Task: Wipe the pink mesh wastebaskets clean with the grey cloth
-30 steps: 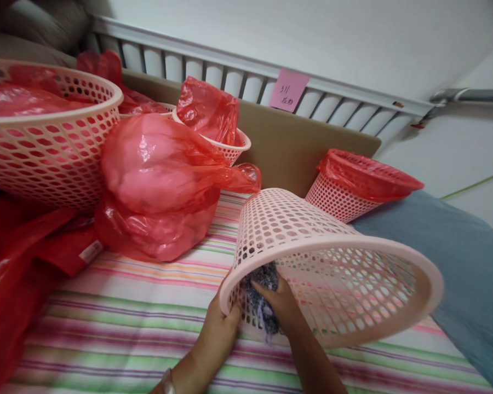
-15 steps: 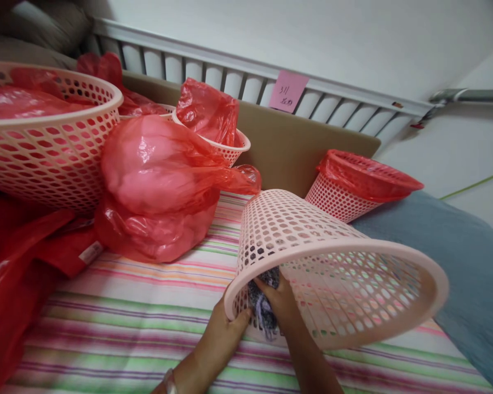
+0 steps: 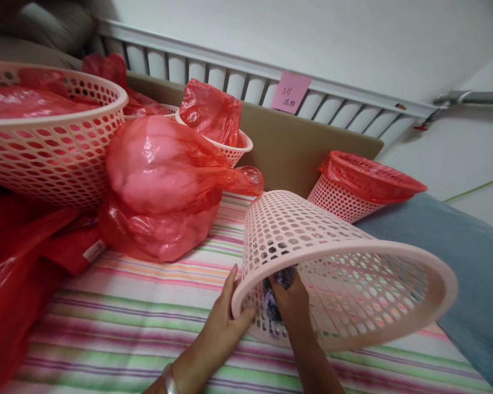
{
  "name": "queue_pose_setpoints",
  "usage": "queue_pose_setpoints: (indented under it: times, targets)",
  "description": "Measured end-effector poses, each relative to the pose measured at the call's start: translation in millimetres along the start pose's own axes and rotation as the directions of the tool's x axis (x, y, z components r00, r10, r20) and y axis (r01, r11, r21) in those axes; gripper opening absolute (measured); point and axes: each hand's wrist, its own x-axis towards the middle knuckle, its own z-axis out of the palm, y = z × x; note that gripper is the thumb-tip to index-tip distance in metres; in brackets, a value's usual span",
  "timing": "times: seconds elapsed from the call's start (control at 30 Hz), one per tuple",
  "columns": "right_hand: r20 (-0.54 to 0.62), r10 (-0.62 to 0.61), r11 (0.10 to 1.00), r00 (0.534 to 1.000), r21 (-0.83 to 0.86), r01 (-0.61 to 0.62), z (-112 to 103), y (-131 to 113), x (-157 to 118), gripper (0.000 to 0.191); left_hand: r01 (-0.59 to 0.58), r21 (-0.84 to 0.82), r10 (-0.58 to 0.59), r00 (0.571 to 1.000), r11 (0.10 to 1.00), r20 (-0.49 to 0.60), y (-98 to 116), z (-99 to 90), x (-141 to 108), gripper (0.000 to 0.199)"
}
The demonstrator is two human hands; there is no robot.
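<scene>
A pale pink perforated basket [image 3: 345, 249] lies tipped on its side on the striped sheet [image 3: 148, 290], its mouth facing me. My left hand [image 3: 230, 312] grips the near left part of its rim, thumb inside and fingers outside. Inside the basket, my right hand [image 3: 291, 298] is closed on a dark grey and lilac knitted cloth [image 3: 273, 301], pressed near the left wall. Some of the cloth shows through the holes, and part of it is hidden by the hand.
Left of the basket sits a full red plastic bag [image 3: 160, 186]. A large basket [image 3: 49, 148] stands at the far left, a red-lined basket [image 3: 345, 189] leans behind, and a smaller basket [image 3: 230, 150] stands near the radiator [image 3: 197, 71]. Blue fabric [image 3: 443, 251] lies right.
My right hand has moved deeper into the basket with the cloth. The fingers of my left hand have stretched up along the outside of the rim. The view has shifted slightly.
</scene>
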Motion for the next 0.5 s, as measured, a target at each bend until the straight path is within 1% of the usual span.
queue_pose_setpoints:
  times: [0.07,0.13,0.2,0.27,0.33,0.4,0.43,0.5]
  targets:
    - [0.071,-0.083,0.988,0.994,-0.124,0.091,1,-1,-2,0.041,-0.041,0.044,0.044,0.997,0.998,-0.065,5,-5.1,0,0.076]
    - [0.151,-0.137,0.967,0.979,-0.195,0.165,3,-1,-4,0.039,-0.071,0.075,0.076,0.994,0.995,-0.076,7,-9.1,2,0.072]
    - [0.192,-0.157,0.958,0.969,-0.211,0.197,7,-1,-4,0.040,-0.064,0.082,0.069,0.995,0.995,-0.065,7,-11.0,3,0.062]
    - [0.212,-0.167,0.962,0.963,-0.177,0.206,8,-3,-6,0.041,-0.051,0.073,0.055,0.997,0.996,-0.056,5,-11.2,4,0.057]
    - [0.237,-0.178,0.976,0.955,-0.081,0.202,9,-7,-9,0.041,-0.048,0.056,0.052,0.996,0.997,-0.067,2,-10.4,4,0.054]
    - [0.267,-0.169,0.985,0.949,0.080,0.153,10,-13,-16,0.038,-0.048,0.028,0.051,0.995,0.998,-0.083,-2,-8.6,4,0.051]
    - [0.288,-0.153,0.978,0.945,0.184,0.103,10,-16,-19,0.038,-0.048,0.015,0.049,0.994,0.999,-0.094,-4,-7.4,3,0.049]
    - [0.340,-0.111,0.926,0.934,0.376,-0.027,11,-20,-26,0.042,-0.047,-0.001,0.046,0.992,0.999,-0.115,-8,-4.0,3,0.048]
